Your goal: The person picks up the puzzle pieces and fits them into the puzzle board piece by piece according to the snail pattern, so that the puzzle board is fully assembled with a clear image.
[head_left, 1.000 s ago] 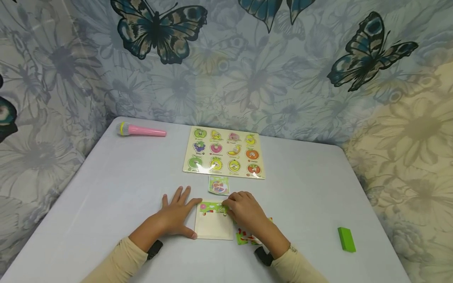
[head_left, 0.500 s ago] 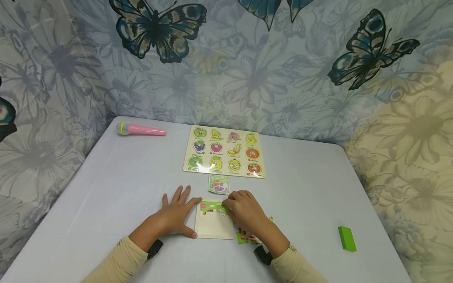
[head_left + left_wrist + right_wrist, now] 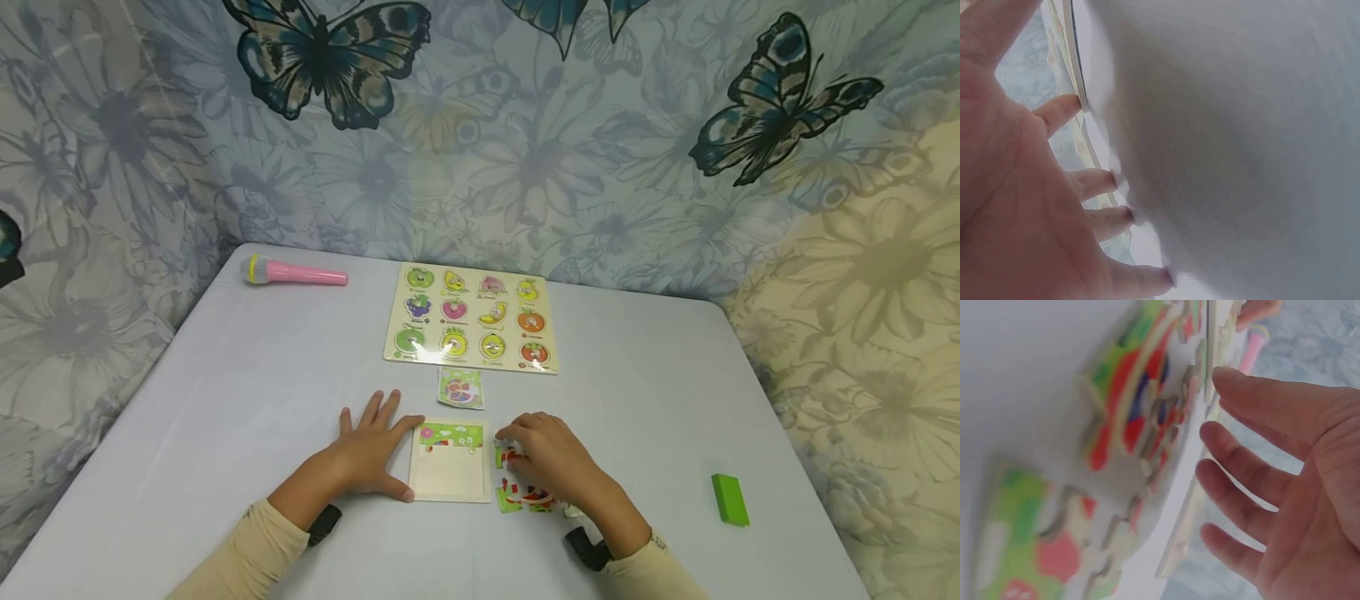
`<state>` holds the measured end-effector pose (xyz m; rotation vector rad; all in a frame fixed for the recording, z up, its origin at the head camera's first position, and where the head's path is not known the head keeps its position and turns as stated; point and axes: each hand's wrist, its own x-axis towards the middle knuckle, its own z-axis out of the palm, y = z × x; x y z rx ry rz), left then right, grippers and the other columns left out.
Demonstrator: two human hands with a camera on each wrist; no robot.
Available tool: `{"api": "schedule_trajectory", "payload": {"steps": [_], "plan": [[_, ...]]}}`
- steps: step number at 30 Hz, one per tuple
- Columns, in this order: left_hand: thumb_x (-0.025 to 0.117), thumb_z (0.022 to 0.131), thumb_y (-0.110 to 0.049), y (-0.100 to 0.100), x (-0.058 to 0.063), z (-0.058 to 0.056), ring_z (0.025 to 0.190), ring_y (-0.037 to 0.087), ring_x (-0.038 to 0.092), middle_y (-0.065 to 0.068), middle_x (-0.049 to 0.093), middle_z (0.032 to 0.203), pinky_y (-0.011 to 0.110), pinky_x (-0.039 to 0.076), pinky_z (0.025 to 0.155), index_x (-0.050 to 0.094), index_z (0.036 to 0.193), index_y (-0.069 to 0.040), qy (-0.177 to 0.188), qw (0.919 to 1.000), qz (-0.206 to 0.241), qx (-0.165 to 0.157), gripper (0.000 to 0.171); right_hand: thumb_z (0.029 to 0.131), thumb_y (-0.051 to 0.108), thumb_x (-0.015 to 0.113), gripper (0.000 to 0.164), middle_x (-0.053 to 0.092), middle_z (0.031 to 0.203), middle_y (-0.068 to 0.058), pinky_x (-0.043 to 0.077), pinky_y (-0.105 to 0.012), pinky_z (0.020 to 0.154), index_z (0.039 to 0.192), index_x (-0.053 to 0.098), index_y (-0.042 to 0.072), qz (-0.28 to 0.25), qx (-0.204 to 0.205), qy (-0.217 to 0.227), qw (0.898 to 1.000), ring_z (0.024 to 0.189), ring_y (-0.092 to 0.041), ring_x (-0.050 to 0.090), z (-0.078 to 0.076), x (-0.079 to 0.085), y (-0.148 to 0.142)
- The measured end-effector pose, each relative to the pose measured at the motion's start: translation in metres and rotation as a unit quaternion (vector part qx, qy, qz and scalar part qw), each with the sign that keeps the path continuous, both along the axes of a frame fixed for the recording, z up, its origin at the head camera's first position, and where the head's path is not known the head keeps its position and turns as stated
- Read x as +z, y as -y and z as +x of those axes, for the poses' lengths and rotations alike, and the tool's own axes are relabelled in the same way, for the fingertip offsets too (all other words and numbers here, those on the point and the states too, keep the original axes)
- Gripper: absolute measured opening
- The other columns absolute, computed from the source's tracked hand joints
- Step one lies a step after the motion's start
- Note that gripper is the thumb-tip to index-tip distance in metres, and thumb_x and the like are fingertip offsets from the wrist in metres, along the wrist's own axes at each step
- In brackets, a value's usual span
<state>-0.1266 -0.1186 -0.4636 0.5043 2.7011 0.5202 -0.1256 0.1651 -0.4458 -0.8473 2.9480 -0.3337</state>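
Note:
Spread fingers of my left hand (image 3: 365,460) rest along the left edge of a small wooden puzzle tray (image 3: 448,482); thumb and index finger touch its frame. A strip of joined green jigsaw pieces (image 3: 453,435) lies along the tray's top. My right hand (image 3: 558,458) hovers above loose jigsaw pieces (image 3: 510,500) to the right of the tray, partly covering them. In the right wrist view its fingers are relaxed and hold nothing, with red and green jigsaw pieces (image 3: 1060,550) close by.
Above the tray lies a small picture card (image 3: 461,389), just below a fruit puzzle board (image 3: 471,318). A pink toy microphone (image 3: 300,273) is at the far left corner. A green block (image 3: 731,500) lies near the table's right side.
My right hand has left the piece at the tray's upper right and moved right, over the loose jigsaw pieces. The left hand stays at the tray's edge.

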Motion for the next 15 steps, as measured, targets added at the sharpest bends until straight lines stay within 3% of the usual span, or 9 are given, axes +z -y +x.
{"api": "schedule_trajectory", "payload": {"steps": [15], "plan": [[0.088, 0.06, -0.049, 0.0019, 0.0083, 0.0039, 0.146, 0.047, 0.004, 0.024, 0.013, 0.159, 0.079, 0.006, 0.102, 0.041, 0.146, -0.02, 0.002, 0.9999, 0.009, -0.006, 0.102, 0.079, 0.014, 0.079, 0.024, 0.067, 0.101, 0.003, 0.048, -0.041, 0.094, 0.102, 0.074, 0.015, 0.014, 0.008, -0.023, 1.0, 0.099, -0.017, 0.062, 0.0044, -0.0095, -0.003]]}}
